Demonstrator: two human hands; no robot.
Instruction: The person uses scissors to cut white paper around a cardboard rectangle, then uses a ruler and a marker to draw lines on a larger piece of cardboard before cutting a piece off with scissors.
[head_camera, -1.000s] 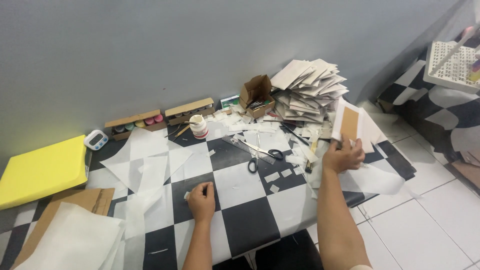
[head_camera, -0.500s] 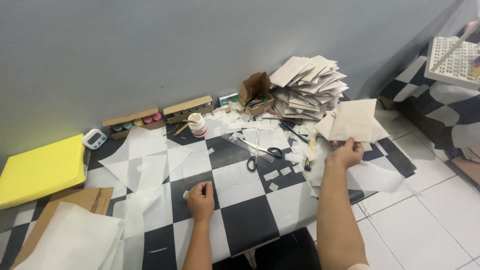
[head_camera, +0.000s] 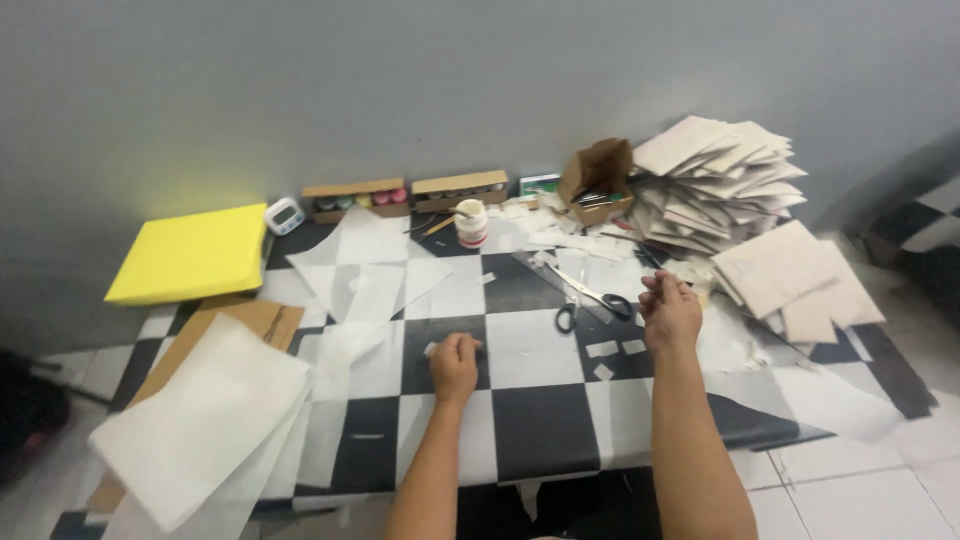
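While the left hand (head_camera: 455, 364) rests, the right hand (head_camera: 670, 312) hovers beside scissors (head_camera: 590, 303)

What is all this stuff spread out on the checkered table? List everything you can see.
Black-and-white checkered table: one, under everything.
Yellow sheet stack: one, far left.
Brown cardboard sheet: one, left, under white paper.
Large white paper sheets: several, near left corner.
Thin translucent paper pieces: several, centre left.
Small white timer: one, by the wall.
Long cardboard boxes of small pots: two, by the wall.
White glue jar: one, back centre.
Open brown cardboard box: one, back right.
Pile of grey-white folded paper pieces: one, back right.
Flat beige sheets: a few, right.
Black-handled scissors: one, centre.
Left hand: resting on the table.
Right hand: raised, beside the scissors.
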